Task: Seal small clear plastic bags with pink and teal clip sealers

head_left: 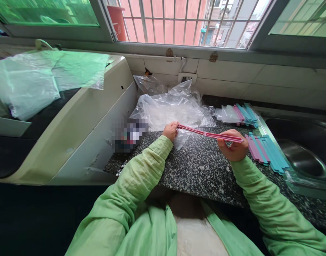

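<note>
Clip (209, 134): pink, held just above the worktop (200, 170), long axis left to right
Left hand (170, 130): pinched on its left end, over a bag (176, 110)
Right hand (233, 145): clamped on its right end

This is a home kitchen. A speckled stone counter (200, 170) runs beside a steel sink (301, 156), under a barred window (184, 21) facing neighbouring flats.
</note>
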### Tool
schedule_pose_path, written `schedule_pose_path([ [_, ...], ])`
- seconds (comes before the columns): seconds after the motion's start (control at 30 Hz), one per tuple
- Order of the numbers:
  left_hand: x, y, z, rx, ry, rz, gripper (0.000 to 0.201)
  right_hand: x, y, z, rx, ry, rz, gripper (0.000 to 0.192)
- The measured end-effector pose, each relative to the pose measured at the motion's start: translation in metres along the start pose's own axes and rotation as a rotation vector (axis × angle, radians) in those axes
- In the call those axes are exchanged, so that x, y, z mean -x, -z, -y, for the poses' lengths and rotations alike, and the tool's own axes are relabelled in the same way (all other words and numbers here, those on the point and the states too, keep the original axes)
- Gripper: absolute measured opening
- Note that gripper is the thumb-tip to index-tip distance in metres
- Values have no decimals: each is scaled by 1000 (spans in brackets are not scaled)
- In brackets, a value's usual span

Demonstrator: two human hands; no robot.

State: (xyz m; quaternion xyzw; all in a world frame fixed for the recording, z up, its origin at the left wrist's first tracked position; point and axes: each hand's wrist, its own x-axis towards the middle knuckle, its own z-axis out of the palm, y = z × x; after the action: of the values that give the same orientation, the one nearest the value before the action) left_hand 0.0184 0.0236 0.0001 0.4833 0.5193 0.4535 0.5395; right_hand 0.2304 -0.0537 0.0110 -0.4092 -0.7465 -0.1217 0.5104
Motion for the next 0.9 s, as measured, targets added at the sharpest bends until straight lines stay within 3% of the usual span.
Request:
schedule_pose_path([
  [0.4,-7,1,9,32,-88,-41,32,2,-3,2,-137,-146,-3,6],
  [0.57,-8,2,9,-8,-140,-77,31,4,-6,-1,-187,-138,-11,8],
  [0.9,-9,2,5,28,-114,-35,34,6,-7,3,-189,-246,-15,6],
])
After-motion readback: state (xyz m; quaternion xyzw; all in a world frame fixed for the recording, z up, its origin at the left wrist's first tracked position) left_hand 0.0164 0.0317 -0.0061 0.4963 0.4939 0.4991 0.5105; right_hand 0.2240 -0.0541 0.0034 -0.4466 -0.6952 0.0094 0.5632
